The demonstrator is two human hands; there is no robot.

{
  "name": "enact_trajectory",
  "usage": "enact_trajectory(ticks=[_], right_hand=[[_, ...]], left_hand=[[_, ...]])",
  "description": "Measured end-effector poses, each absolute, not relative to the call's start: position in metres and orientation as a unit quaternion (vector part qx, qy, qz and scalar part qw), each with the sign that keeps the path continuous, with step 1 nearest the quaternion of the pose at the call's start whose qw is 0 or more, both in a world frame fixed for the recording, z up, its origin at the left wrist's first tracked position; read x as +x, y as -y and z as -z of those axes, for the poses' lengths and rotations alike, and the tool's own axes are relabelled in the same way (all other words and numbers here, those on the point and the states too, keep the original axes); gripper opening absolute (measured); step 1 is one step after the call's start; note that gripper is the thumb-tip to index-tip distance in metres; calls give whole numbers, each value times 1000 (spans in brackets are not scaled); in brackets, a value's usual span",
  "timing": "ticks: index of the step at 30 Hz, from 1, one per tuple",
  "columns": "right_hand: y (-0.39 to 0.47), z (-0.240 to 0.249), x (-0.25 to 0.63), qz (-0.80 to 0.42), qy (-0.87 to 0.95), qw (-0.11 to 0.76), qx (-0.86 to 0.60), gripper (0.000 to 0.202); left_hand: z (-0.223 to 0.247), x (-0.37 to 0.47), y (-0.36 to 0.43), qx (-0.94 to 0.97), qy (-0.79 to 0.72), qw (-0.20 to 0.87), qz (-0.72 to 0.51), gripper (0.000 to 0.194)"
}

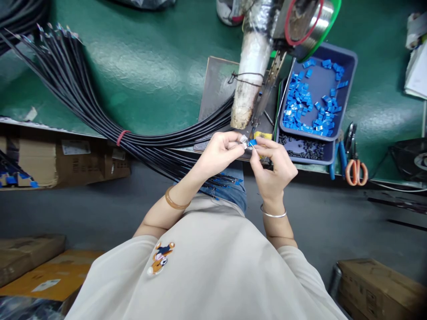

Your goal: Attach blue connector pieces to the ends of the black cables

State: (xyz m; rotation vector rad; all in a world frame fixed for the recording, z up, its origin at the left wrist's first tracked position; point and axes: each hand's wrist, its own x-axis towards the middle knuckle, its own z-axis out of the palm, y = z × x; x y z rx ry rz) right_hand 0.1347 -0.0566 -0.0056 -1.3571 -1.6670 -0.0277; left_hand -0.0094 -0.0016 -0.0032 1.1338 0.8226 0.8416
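Observation:
Both hands meet at the table's front edge, below a white nozzle-like tube (248, 84). My left hand (223, 153) pinches a small whitish piece (244, 141) with thin wire ends at its right side. My right hand (274, 166) has thumb and fingertips closed on a small blue connector (252, 142), right beside the whitish piece. Whether the two pieces touch is too small to tell. A bundle of black cables (160, 140), tied with a red band (122, 137), runs from the left to behind and below my left hand.
A grey tray (351, 84) of blue connectors stands at the right, above another tray (328, 155) with small black parts. Orange-handled scissors (356, 172) and blue-handled pliers (341, 155) lie beside them. A solder wire spool (313, 31) hangs above. Cardboard boxes (80, 162) sit under the table.

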Motion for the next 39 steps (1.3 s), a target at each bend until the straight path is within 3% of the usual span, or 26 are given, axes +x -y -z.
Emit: enact_trajectory(ticks=[18,22,25,29,32,35,39], right_hand=[[61,0,136,-8,690,468,-553,11],[66,-10,142,-75,641,485,-591,6],[72,-19,154,-119,551,545,-620,7],[76,-33,174,57,501,696,-512,17],[78,-40,182,204,465,746,-430,10],[84,-44,186,263,487,691,-465,21],[86,-42,197,127,549,435,-702,28]], left_hand=[[3,-13,3,535,-349,688,-344,12],[0,-21,11,602,-334,672,-273,14],[9,-29,26,700,-308,615,-193,18],[34,-43,50,723,-344,575,-167,22],[45,-52,61,675,-388,585,-228,24],[40,-58,59,618,-413,585,-325,24],[22,-56,34,652,-436,434,-443,19]])
